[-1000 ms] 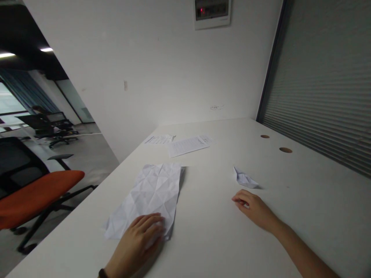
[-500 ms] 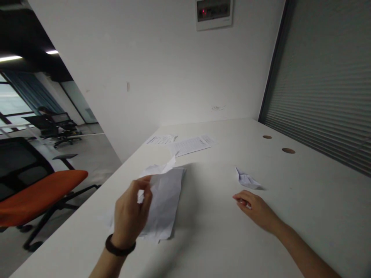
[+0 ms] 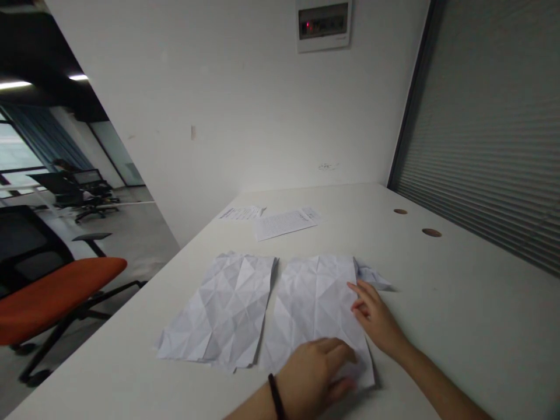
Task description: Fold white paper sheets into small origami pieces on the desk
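A creased white sheet of paper (image 3: 315, 297) lies on the table in front of me, its surface crossed by many fold lines. My left hand (image 3: 319, 370) is over its lower part, the fingers bent and slightly blurred, with the thumb apart from them. At the sheet's right edge is my right hand (image 3: 376, 319), index finger stretched out and the other fingers loosely bent. To the left rests a stack of similarly creased sheets (image 3: 227, 309). A small folded paper boat (image 3: 373, 276) sits behind the right hand, partly hidden by the sheet.
Printed papers (image 3: 286, 223) and another written sheet (image 3: 240, 213) lie farther back on the white table (image 3: 459, 326). Two round holes pierce the tabletop at the right, near the blinds (image 3: 485, 175). An orange chair (image 3: 65, 291) stands left of the table.
My left hand has moved right from the stack, and a creased sheet now lies flat beside it. My right hand's fingers have spread at that sheet's edge.
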The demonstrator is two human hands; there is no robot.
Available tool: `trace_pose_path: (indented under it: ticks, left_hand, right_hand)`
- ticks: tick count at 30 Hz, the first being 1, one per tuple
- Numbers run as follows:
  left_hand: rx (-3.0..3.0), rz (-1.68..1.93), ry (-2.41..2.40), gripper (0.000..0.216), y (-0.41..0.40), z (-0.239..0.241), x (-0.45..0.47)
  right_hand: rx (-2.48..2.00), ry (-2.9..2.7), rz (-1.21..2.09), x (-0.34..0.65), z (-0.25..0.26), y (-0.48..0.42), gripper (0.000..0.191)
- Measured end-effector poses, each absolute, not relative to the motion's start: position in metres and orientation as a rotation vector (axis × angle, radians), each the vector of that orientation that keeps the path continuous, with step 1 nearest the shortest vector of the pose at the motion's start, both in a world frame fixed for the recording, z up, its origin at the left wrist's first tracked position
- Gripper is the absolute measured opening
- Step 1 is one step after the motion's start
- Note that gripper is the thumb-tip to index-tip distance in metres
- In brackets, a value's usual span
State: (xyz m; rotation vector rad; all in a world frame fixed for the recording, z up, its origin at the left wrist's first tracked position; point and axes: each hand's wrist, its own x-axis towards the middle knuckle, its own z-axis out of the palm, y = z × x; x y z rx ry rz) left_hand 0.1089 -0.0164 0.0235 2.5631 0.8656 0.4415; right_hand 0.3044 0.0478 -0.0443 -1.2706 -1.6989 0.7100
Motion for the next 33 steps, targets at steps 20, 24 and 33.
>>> trace_pose_path:
  ticks: [20, 24, 33]
  left_hand:
    - [2.436, 0.294, 1.339, 0.056, 0.045, 0.007, 0.007]
    - [2.392, 0.423, 1.301, 0.056, 0.052, 0.001, -0.001]
    - [2.369, 0.601, 1.25, 0.033, 0.057, -0.011, -0.003]
  right_hand:
    - [-1.352, -2.241, 0.68, 0.33, -0.03, 0.044, 0.041]
    - [-1.352, -2.244, 0.687, 0.343, -0.027, 0.046, 0.05]
    - [-1.311, -2.127, 0.792, 0.339, -0.019, 0.046, 0.034]
